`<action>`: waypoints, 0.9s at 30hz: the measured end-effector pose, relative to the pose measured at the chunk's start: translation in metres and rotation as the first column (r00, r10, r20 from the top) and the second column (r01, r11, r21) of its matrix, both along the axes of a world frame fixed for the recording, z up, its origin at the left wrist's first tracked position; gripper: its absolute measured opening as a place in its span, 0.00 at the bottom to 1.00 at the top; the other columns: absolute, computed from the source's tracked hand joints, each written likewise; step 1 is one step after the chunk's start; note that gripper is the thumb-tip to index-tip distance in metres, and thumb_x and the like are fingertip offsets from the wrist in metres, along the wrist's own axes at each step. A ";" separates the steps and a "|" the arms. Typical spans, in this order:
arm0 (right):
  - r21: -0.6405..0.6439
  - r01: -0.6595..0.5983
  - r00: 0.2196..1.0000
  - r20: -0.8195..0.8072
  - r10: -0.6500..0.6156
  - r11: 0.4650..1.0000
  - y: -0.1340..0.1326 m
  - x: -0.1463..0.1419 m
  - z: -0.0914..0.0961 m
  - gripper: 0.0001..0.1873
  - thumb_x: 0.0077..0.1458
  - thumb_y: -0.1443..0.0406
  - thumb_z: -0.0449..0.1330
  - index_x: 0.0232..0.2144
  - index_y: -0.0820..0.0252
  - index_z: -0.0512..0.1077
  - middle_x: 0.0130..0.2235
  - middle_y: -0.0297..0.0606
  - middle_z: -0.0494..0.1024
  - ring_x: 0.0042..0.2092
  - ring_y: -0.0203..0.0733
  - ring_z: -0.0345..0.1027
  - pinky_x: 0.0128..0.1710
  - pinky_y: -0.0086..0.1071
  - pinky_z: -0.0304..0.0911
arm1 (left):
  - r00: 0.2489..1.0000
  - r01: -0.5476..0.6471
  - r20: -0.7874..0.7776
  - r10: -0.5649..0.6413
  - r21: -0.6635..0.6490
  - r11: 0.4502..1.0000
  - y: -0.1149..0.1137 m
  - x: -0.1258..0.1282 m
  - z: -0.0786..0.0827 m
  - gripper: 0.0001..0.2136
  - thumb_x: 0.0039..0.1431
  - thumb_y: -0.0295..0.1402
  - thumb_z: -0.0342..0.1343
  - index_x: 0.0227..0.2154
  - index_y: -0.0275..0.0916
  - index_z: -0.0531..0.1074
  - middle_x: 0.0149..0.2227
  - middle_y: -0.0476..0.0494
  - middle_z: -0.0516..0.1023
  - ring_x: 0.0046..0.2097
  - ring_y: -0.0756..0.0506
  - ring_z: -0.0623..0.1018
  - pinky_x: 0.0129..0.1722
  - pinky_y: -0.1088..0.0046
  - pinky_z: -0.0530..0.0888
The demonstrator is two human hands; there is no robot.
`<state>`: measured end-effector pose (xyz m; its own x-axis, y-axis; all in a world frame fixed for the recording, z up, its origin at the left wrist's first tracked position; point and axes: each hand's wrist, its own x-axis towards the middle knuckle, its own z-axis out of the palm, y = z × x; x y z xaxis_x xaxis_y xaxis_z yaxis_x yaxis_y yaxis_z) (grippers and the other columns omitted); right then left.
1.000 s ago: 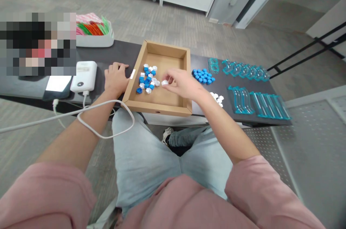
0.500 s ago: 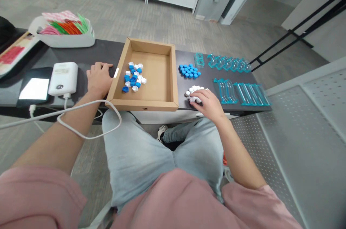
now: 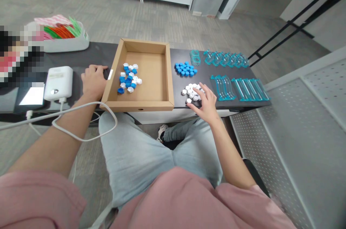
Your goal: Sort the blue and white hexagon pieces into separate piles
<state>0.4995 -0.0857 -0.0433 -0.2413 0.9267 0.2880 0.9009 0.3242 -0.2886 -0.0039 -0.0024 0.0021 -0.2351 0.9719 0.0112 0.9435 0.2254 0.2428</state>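
Right hand [image 3: 207,102] has left the box [image 3: 154,79] for the white pieces [image 3: 190,91], fingers spread (nothing visibly held); left hand [image 3: 93,81] stays flat on the desk [image 3: 97,54].

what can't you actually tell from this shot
- Head view: whether the right hand holds a white piece is unclear, as its fingers cover the near edge of the white pile.
- Left edge: a pixelated patch hides what lies on the table there.
- Power bank: the label is too small to read.
- Left hand: fingertips touching the cardboard tray or just short of it, unclear.
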 end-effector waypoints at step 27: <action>-0.100 -0.058 0.995 -0.087 0.049 0.993 0.050 -0.027 0.010 0.51 0.62 0.33 0.73 0.76 0.50 0.73 0.77 0.54 0.73 0.75 0.74 0.66 0.74 0.67 0.60 | 1.000 -0.026 -0.006 0.026 -0.039 0.999 -0.002 0.007 0.009 0.50 0.72 0.66 0.33 0.78 0.30 0.68 0.76 0.16 0.66 0.75 0.19 0.66 0.76 0.38 0.62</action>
